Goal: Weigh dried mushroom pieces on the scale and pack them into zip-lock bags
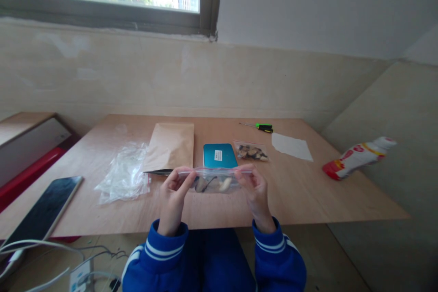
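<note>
Between both hands I hold a clear zip bag [212, 185] up above the front of the table, its zip strip stretched level. A few dried pieces, dark and pale, lie inside it. My left hand [175, 194] pinches the strip's left end between thumb and fingers. At the right end my right hand [252, 189] pinches the same strip. Just behind the bag is a teal flat device [221, 156] with a white label, perhaps a small scale. Farther back lies another clear bag [252, 151] filled with brown dried slices.
A brown paper pouch [171, 146] and a heap of clear plastic bags [125, 173] lie on the left. A phone [44, 212] rests at the left edge, cables [51, 246] below. Screwdrivers [263, 127], white paper [292, 147] and a red-white bottle [357, 159] are on the right.
</note>
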### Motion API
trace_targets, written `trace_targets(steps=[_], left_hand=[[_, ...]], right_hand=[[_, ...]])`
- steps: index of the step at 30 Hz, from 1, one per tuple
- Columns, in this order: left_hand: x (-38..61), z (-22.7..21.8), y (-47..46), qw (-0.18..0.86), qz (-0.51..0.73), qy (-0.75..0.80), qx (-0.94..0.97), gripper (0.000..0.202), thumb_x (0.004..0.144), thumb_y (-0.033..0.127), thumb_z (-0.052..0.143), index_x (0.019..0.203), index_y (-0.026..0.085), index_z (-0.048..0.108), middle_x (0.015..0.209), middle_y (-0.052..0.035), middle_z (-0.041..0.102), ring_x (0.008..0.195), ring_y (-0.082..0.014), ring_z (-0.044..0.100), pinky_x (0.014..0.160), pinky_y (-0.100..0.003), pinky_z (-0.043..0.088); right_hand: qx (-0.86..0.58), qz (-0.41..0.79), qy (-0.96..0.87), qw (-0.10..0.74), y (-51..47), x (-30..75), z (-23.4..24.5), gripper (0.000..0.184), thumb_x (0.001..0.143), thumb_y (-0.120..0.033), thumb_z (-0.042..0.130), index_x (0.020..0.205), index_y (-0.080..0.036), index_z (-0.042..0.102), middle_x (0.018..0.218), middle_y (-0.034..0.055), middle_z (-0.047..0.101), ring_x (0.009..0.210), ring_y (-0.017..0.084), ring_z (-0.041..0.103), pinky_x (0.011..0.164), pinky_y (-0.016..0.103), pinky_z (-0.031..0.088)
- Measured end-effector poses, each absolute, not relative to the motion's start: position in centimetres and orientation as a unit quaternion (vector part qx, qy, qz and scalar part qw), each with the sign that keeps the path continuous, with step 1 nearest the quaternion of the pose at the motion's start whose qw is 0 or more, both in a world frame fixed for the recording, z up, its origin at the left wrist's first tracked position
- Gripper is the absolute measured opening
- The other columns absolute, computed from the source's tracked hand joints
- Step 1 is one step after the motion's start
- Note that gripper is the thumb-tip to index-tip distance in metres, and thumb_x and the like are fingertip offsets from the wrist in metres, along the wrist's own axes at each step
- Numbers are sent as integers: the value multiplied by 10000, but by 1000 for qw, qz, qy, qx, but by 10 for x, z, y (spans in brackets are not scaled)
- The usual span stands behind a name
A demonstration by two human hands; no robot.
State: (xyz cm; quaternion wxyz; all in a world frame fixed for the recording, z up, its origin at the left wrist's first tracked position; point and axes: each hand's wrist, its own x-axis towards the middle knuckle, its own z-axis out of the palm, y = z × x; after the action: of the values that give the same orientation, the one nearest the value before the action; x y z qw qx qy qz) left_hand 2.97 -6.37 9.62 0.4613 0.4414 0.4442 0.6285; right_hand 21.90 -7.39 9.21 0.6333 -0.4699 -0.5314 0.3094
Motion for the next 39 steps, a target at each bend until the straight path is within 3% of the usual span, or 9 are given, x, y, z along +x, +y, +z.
trace_targets(steps=[5, 8, 10, 18, 23, 27, 30, 33, 39], left_hand=[[34, 104, -68, 451, 612, 430, 486, 157, 735, 319, 729, 788, 185, 667, 743, -10, 691, 697, -132, 647, 642, -214, 505], [38, 104, -69, 449, 604, 423, 505, 146, 746, 306, 719, 803, 183, 666, 785, -18, 697, 744, -137, 656, 677, -214, 513], [38, 104, -69, 446, 601, 426, 508, 141, 754, 302, 712, 809, 182, 662, 795, -16, 695, 763, -135, 657, 699, -212, 513], [41, 108, -67, 454, 563, 440, 532, 179, 786, 330, 674, 862, 168, 676, 787, -26, 710, 713, -130, 655, 632, -203, 504], [44, 107, -67, 441, 588, 438, 518, 185, 788, 351, 664, 815, 168, 662, 764, -27, 707, 711, -139, 664, 632, -211, 515], [43, 105, -68, 422, 579, 443, 539, 176, 794, 342, 662, 847, 175, 660, 808, -30, 709, 764, -144, 668, 676, -216, 518], [44, 104, -68, 413, 563, 443, 563, 173, 808, 334, 648, 872, 173, 656, 827, -37, 710, 774, -148, 668, 694, -228, 518], [46, 101, -69, 401, 557, 445, 575, 169, 828, 333, 625, 882, 174, 644, 831, -35, 702, 766, -146, 665, 696, -238, 516], [49, 95, -67, 310, 550, 475, 613, 147, 854, 320, 595, 911, 189, 629, 884, -33, 686, 829, -145, 657, 751, -251, 507]], right_hand=[[-498, 156, -673, 525, -76, 225, 113, 330, 837, -317, 621, 1158, -260, 571, 1156, 67, 650, 1111, 261, 551, 987, 466, 366], [-508, 56, -744, 431, -77, 221, 124, 132, 830, -302, 654, 962, -300, 660, 991, 10, 710, 1085, 277, 537, 1006, 508, 250], [-502, 35, -759, 413, -76, 218, 128, 30, 846, -279, 648, 834, -294, 670, 857, -18, 722, 1038, 262, 556, 999, 496, 220], [-493, 28, -754, 432, -72, 211, 129, 135, 824, -118, 580, 774, -238, 616, 768, -28, 693, 980, 227, 575, 993, 444, 231], [-494, 59, -760, 419, -72, 204, 131, 59, 828, -173, 582, 862, -222, 590, 870, 3, 697, 897, 205, 604, 1002, 436, 258], [-478, 69, -764, 428, -70, 199, 130, 142, 843, -245, 643, 982, -249, 613, 855, -16, 719, 931, 200, 622, 1020, 426, 232], [-460, 49, -768, 444, -65, 195, 125, 22, 873, -236, 626, 865, -255, 636, 819, -33, 724, 898, 183, 635, 1000, 402, 243], [-454, 14, -764, 458, -60, 191, 120, 157, 901, -161, 566, 773, -236, 621, 740, -41, 704, 811, 161, 637, 952, 375, 286], [-469, -54, -755, 455, -58, 181, 115, 274, 882, -44, 454, 731, -225, 594, 697, -13, 668, 850, 181, 620, 900, 362, 338]])
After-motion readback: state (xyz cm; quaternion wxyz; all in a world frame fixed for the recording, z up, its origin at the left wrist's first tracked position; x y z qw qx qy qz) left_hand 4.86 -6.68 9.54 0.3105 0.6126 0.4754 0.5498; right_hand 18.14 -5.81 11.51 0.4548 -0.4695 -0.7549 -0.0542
